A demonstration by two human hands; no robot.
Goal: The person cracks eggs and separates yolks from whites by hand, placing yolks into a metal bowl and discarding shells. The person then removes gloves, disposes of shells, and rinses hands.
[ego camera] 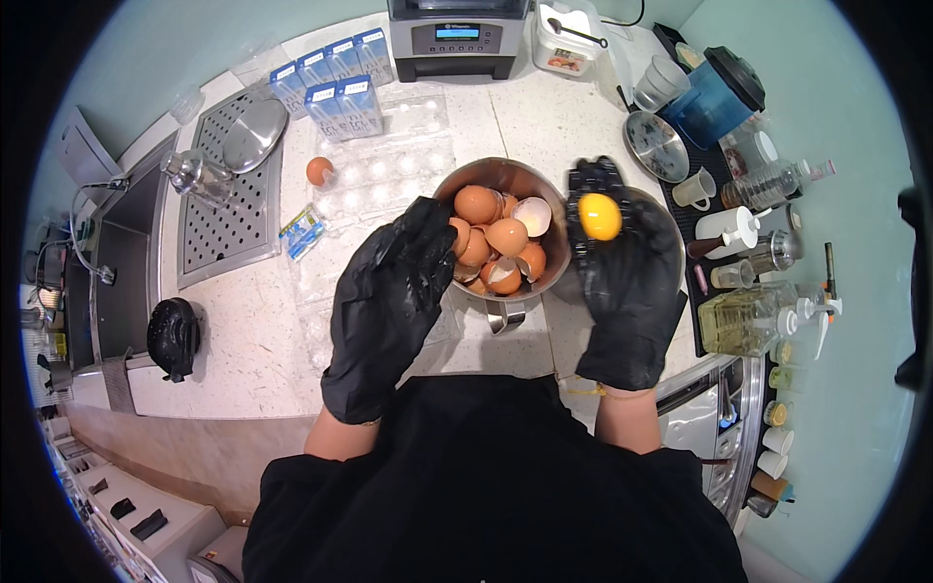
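Both my hands wear black gloves. In the palm of my right hand (623, 270), turned up, rests a raw egg yolk (600, 216); the fingers point away from me. Under that hand a round metal container (670, 218) shows only in part. My left hand (393, 306) holds nothing visible and is at the left rim of a steel pitcher (496, 166). Brown eggshells (506, 237), several of them broken open, fill the pitcher, whose handle points towards me. A brown egg (319, 171) lies on the counter beside clear plastic egg trays (386, 167).
Milk cartons (342, 106) and a blender base (459, 44) stand at the back. A perforated drain board (240, 226) and sink (124, 277) are at the left. Bottles, a blue blender jug (703, 98), a metal plate (656, 146) and a pump bottle (729, 233) line the right side.
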